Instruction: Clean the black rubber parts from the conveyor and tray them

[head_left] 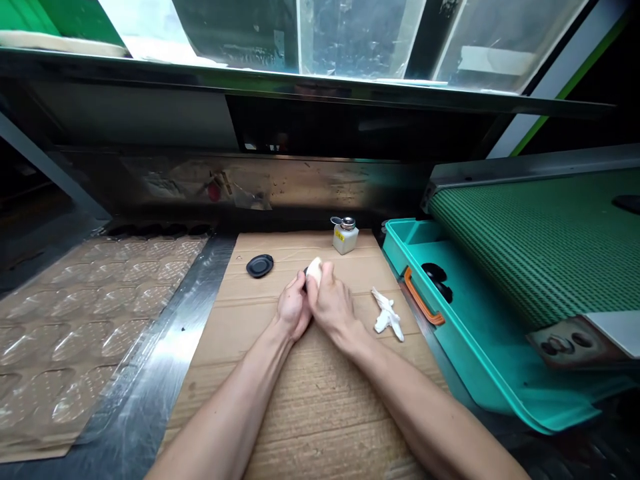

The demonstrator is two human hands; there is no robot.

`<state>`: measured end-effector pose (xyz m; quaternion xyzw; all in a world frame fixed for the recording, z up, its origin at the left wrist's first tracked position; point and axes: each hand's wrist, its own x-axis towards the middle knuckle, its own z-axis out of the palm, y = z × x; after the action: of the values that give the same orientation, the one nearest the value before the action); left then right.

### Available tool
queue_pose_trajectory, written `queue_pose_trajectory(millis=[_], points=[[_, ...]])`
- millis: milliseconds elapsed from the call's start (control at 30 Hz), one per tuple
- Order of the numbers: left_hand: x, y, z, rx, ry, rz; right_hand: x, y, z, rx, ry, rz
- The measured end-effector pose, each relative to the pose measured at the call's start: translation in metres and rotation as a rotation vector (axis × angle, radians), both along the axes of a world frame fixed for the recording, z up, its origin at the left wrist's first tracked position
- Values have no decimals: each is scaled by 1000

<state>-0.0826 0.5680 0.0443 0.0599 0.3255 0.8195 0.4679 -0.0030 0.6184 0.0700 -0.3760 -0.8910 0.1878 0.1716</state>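
Observation:
My left hand point(292, 305) and my right hand point(332, 301) meet over the middle of the cardboard point(300, 413). Fingers of the right hand are closed on a cream-white wad point(315, 269), perhaps folded cloth. The left hand curls around a small dark piece, of which only a black edge shows beside the wad; the rest is hidden. To the left lies a black oval part point(260, 266) with a raised rim. Behind the hands stands a small square bottle point(345, 239) with a metal top and yellow label. A crumpled white cloth point(387, 315) lies to the right.
Clear plastic trays point(95, 307) with moulded hollows cover the left side. At right, a teal bin point(480, 360) with an orange handle point(423, 299) holds black parts point(438, 280). A green conveyor belt point(545, 233) overhangs it, carrying a black part point(627, 203). A metal ledge point(300, 90) crosses above.

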Motion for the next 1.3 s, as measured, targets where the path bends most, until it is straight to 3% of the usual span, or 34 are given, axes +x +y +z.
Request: queue_pose_trajectory(millis=[167, 300, 467, 633, 767, 900, 1033, 1133, 1233, 1300], points=[[-4, 1, 1, 0, 30, -10, 3, 3, -4, -4, -36, -48], [-9, -1, 5, -33, -35, -71, 9, 7, -8, -39, 25, 48], [-11, -2, 7, -33, -93, -66, 15, 17, -9, -127, 141, -27], [-5, -3, 8, -44, -61, -93, 16, 18, -6, -240, 251, 109], [-5, -5, 9, -51, -56, -129, 21, 26, -3, -338, 280, 339], [-4, -4, 6, -20, -16, -109, 27, 35, 0, -237, 298, 190], [-5, -4, 4, -34, -44, -88, 28, 33, 2, -190, 223, 240], [-8, -6, 4, -59, -70, -91, 27, 31, 1, -118, 174, 95], [-14, -8, 4, -102, -93, -117, 26, 35, -4, -82, 121, 74], [-21, -11, 7, -112, -109, -115, 26, 41, -8, -54, 132, -15]])
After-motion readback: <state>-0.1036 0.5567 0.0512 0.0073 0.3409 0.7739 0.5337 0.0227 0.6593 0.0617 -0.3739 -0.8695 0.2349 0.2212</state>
